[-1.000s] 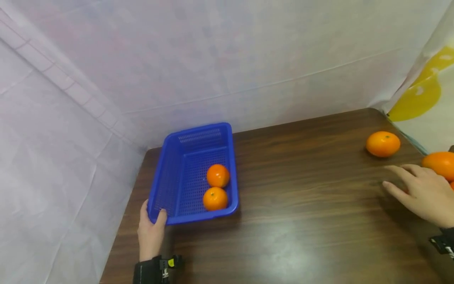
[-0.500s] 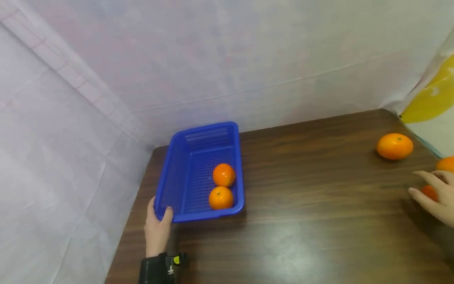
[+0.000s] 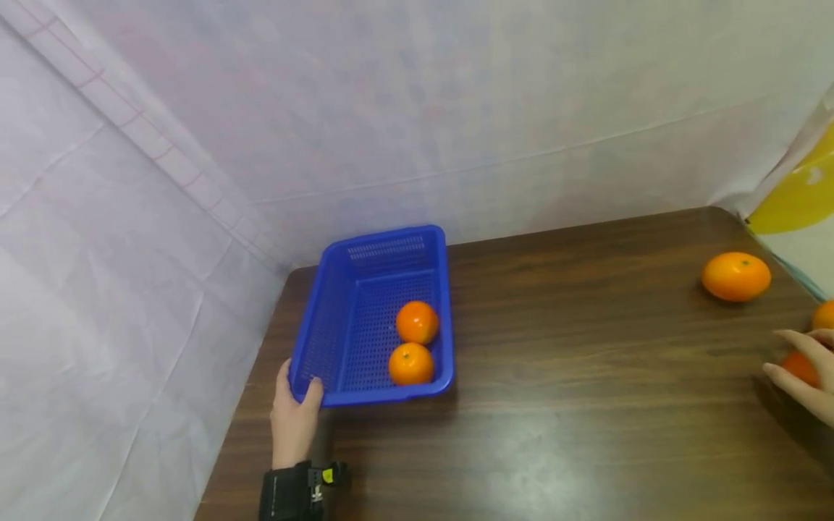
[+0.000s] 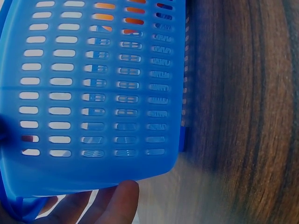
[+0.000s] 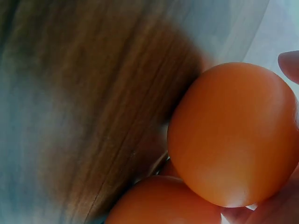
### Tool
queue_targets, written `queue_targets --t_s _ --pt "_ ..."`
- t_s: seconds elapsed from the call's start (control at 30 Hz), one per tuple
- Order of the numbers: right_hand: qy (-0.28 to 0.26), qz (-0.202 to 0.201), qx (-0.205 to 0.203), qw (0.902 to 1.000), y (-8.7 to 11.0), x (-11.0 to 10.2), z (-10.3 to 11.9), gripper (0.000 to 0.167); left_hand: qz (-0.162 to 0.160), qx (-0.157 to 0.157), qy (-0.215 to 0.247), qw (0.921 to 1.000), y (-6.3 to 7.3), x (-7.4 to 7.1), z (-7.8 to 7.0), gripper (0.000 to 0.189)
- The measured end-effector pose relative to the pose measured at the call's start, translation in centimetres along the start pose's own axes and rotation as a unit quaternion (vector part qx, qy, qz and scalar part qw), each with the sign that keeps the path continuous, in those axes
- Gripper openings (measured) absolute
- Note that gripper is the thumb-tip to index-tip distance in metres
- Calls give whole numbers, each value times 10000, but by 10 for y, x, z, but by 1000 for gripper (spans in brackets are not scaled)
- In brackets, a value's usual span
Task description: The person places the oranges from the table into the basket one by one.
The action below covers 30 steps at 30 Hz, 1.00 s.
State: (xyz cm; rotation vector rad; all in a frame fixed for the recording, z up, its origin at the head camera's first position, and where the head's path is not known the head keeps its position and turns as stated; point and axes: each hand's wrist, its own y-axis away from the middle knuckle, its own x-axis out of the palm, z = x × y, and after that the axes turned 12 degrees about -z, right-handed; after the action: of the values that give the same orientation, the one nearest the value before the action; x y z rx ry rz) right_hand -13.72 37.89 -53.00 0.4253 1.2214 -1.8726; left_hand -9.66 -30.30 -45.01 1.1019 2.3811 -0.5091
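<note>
My left hand (image 3: 293,427) grips the near left corner of a blue plastic basket (image 3: 384,397), thumb over the rim. Its fingers (image 4: 122,205) curl under the slotted wall in the left wrist view. Inside the basket, two oranges (image 3: 411,364) sit along the right side. At the right edge of the head view, my right hand (image 3: 824,378) has thumb and fingers around another orange (image 3: 801,367). The right wrist view shows this orange (image 5: 233,135) close up, a fingertip (image 5: 290,65) beside it and a further orange (image 5: 163,203) below. Part of the right hand is cut off.
A lone orange (image 3: 736,276) lies at the far right of the brown wooden table (image 3: 573,318). Behind my right hand, one more orange (image 3: 824,315) is partly out of frame. Pale sheeting (image 3: 456,108) hangs along the table's back and left.
My right hand has moved right, and its thumb and fingers have come around an orange. The left hand keeps its hold on the basket. The whole view has shifted slightly.
</note>
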Motion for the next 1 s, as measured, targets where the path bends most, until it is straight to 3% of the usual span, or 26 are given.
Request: queue_targets --t_s 0.27,0.57,0.77,1.0 --pt "-93 -178 -108 9997 5 6 -5 47 52 45 48 10000 0 0 3 72" --pt "196 -289 -483 9982 6 14 -26 69 66 18 114 9999 -2 2 3 71" --pt "118 -326 -518 9981 9 16 -34 57 102 9 93 9999 -1 2 2 73" --pt "230 -416 -508 9976 9 21 -35 69 82 -33 87 9999 -1 2 2 72"
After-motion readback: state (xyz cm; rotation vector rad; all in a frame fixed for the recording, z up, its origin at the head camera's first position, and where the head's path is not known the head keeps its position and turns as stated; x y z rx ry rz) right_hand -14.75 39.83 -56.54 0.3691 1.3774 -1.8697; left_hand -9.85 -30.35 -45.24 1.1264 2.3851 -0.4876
